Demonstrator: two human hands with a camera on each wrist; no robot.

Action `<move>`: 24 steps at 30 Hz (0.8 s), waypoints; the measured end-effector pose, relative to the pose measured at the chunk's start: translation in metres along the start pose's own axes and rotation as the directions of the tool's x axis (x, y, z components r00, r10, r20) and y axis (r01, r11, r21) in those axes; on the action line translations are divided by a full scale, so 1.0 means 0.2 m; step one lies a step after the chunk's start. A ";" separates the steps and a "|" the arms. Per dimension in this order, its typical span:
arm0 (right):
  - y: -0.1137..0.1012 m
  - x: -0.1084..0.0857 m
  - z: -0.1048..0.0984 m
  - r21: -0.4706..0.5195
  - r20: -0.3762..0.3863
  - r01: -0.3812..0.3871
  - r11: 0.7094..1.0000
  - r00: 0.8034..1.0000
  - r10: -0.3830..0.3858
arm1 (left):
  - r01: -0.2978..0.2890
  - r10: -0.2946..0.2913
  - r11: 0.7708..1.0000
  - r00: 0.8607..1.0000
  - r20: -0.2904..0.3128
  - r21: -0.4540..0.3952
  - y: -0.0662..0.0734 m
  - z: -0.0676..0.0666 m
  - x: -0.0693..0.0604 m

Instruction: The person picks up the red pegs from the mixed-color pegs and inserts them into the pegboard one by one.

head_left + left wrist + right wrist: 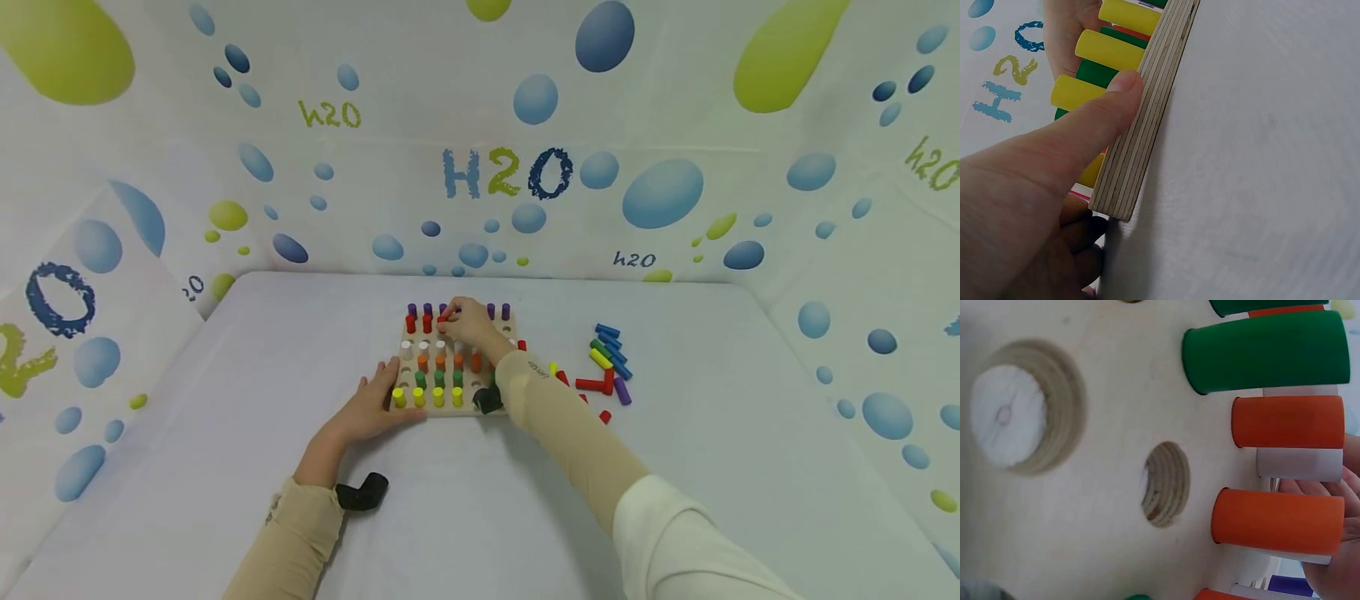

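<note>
A wooden pegboard (450, 412) lies on the white cloth, with rows of coloured pegs standing in its holes. My left hand (369, 408) holds its front left corner, the thumb (1094, 119) along the front edge beside the yellow pegs (1110, 50) and the fingers at the left side. My right hand (472, 323) reaches over the board and pinches a red peg (442, 320) in the red row, just in front of the purple pegs (412, 310). Whether that peg sits in its hole is hidden. In the right wrist view, orange pegs (1279, 515) stand before my partly seen fingers.
Loose pegs lie right of the board: blue pegs (617, 354), a green peg (597, 345), a yellow peg (601, 359), a purple peg (622, 392) and several red pegs (589, 385). Bare holes (1169, 484) show in the board. A patterned backdrop (390, 208) stands behind.
</note>
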State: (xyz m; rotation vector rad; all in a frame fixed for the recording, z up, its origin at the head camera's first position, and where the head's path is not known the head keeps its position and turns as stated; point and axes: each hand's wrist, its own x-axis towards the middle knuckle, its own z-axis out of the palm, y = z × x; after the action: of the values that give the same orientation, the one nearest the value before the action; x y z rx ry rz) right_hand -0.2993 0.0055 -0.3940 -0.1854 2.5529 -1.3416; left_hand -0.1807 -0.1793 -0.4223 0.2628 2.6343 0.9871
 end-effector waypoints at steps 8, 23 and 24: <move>0.00 0.00 -0.01 0.007 0.023 -0.005 1.000 1.000 0.005 | 0.011 -0.011 1.000 1.000 0.001 -0.012 0.00 0.01 0.01; 0.01 0.01 0.01 -0.009 -0.002 0.009 1.000 1.000 -0.009 | -0.001 0.001 1.000 1.000 -0.007 -0.016 0.00 0.01 -0.01; 0.01 0.01 0.01 -0.005 0.000 0.008 1.000 1.000 -0.008 | -0.002 0.002 1.000 1.000 -0.008 -0.014 0.00 0.01 -0.01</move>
State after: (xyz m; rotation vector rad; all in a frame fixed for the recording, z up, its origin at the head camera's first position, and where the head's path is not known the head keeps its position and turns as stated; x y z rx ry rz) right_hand -0.3004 0.0047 -0.3959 -0.1965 2.5591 -1.3378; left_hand -0.1788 -0.1786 -0.4232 0.2583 2.6334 1.0092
